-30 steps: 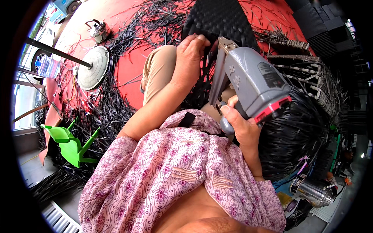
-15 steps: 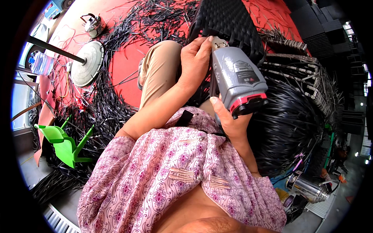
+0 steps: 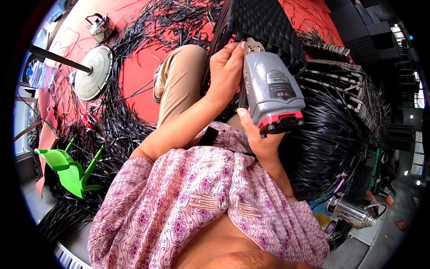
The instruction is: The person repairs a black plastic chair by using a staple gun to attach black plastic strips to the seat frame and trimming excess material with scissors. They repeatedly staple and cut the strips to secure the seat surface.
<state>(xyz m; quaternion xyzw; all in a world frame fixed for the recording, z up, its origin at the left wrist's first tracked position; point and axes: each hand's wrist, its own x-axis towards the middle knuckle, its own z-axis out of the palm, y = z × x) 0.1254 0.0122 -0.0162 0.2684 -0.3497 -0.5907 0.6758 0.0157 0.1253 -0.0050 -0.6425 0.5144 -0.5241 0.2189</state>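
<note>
Fingers of the right hand (image 3: 263, 142), mostly hidden, hold the grey tool (image 3: 272, 87) near its red-trimmed end. Its nose sits at the black weave's (image 3: 260, 22) near edge, just beside the left hand (image 3: 225, 69), fingertips bunched; I can't tell what they pinch. Black strips (image 3: 127, 139) litter the red floor (image 3: 145, 71).

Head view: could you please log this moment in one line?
left grip: at woven black piece; right grip: holding grey power tool; tool nose: beside left grip; nearby: black strips
</note>
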